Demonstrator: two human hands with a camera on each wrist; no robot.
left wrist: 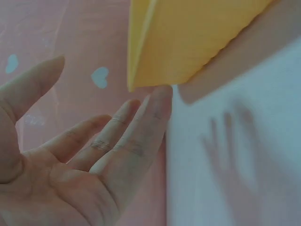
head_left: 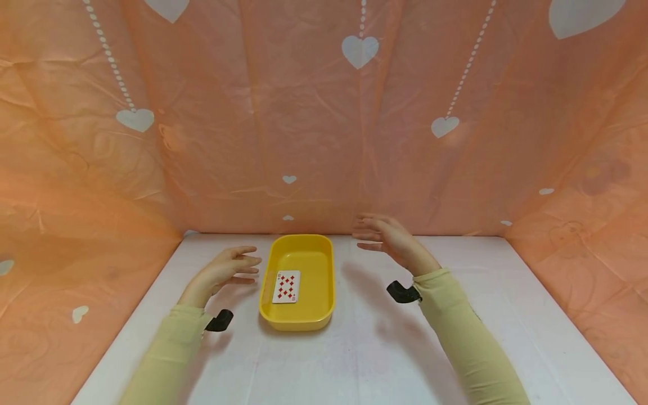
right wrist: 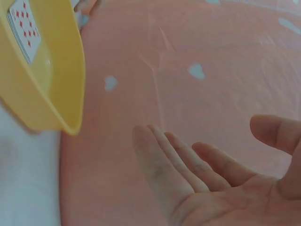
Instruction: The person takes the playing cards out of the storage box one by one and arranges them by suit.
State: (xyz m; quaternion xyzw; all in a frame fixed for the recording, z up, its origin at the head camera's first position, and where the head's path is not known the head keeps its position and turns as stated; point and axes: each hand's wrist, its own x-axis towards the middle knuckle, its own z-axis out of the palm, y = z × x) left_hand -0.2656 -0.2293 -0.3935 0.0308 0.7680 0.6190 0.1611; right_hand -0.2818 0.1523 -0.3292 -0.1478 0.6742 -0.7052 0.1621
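Note:
A yellow oblong tray (head_left: pixel 323 245) stands on the white table, seen also as the tray (left wrist: pixel 188 42) in the left wrist view and the tray (right wrist: pixel 61 94) in the right wrist view. In it lies a playing card (head_left: pixel 286 286) face up with red diamonds, and the card (right wrist: pixel 26 26) shows in the right wrist view. My left hand (head_left: pixel 230 269) hovers just left of the tray, fingers straight, palm turned toward it, holding nothing. My right hand (head_left: pixel 387 236) is raised to the right of the tray's far end, fingers spread and empty. The left hand (left wrist: pixel 94 155) and right hand (right wrist: pixel 207 174) both show bare palms.
The white table (head_left: pixel 364 360) is walled in at the back and both sides by peach plastic sheeting with white hearts (head_left: pixel 359 50). Black wrist mounts (head_left: pixel 402 292) sit on both yellow-green sleeves.

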